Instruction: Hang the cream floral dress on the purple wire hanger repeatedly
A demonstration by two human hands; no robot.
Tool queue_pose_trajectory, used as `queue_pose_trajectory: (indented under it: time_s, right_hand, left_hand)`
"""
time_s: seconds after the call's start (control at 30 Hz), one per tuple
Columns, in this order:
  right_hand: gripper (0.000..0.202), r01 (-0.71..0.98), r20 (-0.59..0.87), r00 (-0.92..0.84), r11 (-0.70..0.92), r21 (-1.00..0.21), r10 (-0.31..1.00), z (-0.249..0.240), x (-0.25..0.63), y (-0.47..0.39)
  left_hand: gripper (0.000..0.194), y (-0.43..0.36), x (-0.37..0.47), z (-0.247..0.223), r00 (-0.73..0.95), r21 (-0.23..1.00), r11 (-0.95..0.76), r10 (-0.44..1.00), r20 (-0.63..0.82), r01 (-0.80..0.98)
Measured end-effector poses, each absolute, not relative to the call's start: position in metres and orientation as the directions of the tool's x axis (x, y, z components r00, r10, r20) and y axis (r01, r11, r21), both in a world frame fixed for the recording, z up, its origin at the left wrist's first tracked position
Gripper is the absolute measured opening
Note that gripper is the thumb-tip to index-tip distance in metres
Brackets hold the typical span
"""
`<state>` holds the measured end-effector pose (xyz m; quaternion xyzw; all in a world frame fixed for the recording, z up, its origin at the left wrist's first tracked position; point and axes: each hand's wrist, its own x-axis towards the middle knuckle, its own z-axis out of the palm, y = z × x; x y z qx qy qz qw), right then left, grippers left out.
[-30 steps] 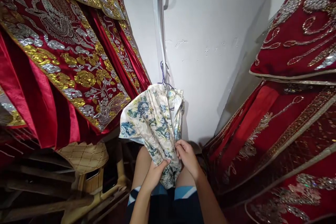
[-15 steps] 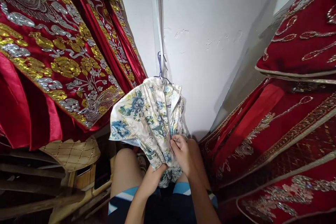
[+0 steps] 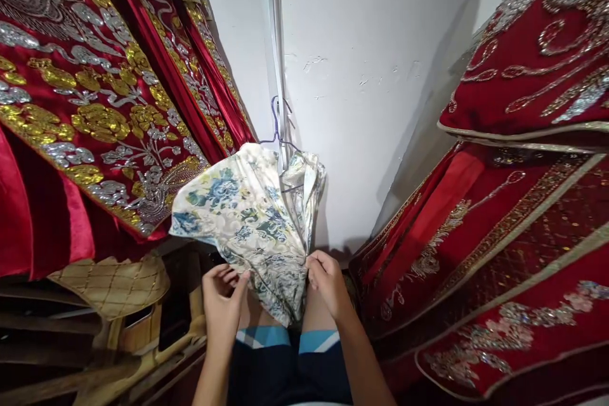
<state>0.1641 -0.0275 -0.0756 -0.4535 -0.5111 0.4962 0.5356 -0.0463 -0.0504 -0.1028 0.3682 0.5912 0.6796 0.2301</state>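
A white blouse (image 3: 247, 203) with a blue, yellow and green floral print hangs in front of me on a thin purple hanger (image 3: 275, 124). Its front gapes at the neck, and the lower part is bunched between my knees. My right hand (image 3: 326, 276) pinches the front edge of the blouse, thumb against curled fingers. At the blouse's lower left side is my left hand (image 3: 223, 295), its fingers curved and the thumb apart from them. The thumb tip meets the cloth edge; no firm grip shows.
Red garments with gold and silver sequins (image 3: 102, 120) hang at the left. More red beaded garments (image 3: 476, 235) hang at the right. A metal pole (image 3: 273, 32) runs down the white wall (image 3: 361, 25). Wooden chair parts (image 3: 118, 342) and a quilted cream pad (image 3: 114, 282) stand lower left.
My left hand has left the lower hem and moved left and up to the blouse's side. The right hand keeps its pinch; the blouse is drawn flatter, its neck gaping wider.
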Motion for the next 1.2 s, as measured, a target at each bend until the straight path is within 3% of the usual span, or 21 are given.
queue_pose_trajectory:
  time_s: [0.07,0.17,0.23,0.3,0.47,0.63,0.87,0.97,1.03,1.13,1.2]
  right_hand:
    - [0.03,-0.065,0.093,-0.007,0.092,-0.994,0.996,-0.072,0.163,-0.034]
    - [0.032,-0.069,0.078,-0.036,0.076,-0.995,0.996,-0.069,0.158,-0.041]
    - [0.032,-0.101,0.069,-0.091,0.06,-0.993,0.993,-0.068,0.153,-0.044]
    - [0.03,-0.119,0.073,-0.158,0.055,-0.991,0.985,-0.066,0.149,-0.041]
    - [0.026,-0.179,0.127,-0.193,0.092,-0.98,0.973,-0.035,0.145,-0.006]
    - [0.028,-0.294,0.171,-0.047,0.15,-0.944,0.984,0.035,0.144,0.048]
    - [0.022,-0.4,0.216,-0.132,0.147,-0.905,0.967,0.095,0.139,0.094]
    - [0.024,-0.35,0.287,-0.155,0.219,-0.911,0.945,0.087,0.136,0.084]
    - [0.022,-0.317,0.317,-0.148,0.258,-0.912,0.937,0.082,0.136,0.076]
    - [0.02,-0.237,0.366,-0.138,0.328,-0.914,0.92,0.083,0.14,0.069]
    - [0.02,-0.2,0.422,-0.147,0.391,-0.898,0.894,0.091,0.143,0.068]
  left_hand:
    - [0.047,-0.052,-0.04,-0.099,-0.685,0.919,-0.291,0.615,0.392,0.265]
    - [0.028,-0.055,-0.011,-0.091,-0.402,0.819,-0.365,0.736,0.545,0.442]
    - [0.018,-0.053,0.01,-0.086,-0.182,0.798,-0.405,0.832,0.525,0.447]
    - [0.008,-0.048,0.022,-0.083,-0.095,0.815,-0.406,0.871,0.482,0.414]
    - [0.023,-0.034,0.023,-0.084,-0.012,0.801,-0.418,0.884,0.468,0.43]
    - [0.019,-0.029,0.024,-0.091,0.057,0.751,-0.4,0.897,0.438,0.525]
    - [0.02,-0.04,0.015,-0.097,0.151,0.705,-0.39,0.913,0.379,0.592]
    - [0.022,-0.036,-0.004,-0.072,0.167,0.728,-0.398,0.913,0.371,0.558]
    - [0.021,-0.028,-0.017,-0.036,0.11,0.726,-0.43,0.889,0.445,0.536]
    - [0.017,-0.008,-0.032,0.033,-0.025,0.615,-0.531,0.745,0.667,0.583]
    - [0.026,0.01,-0.035,0.075,0.005,0.508,-0.568,0.67,0.742,0.647]
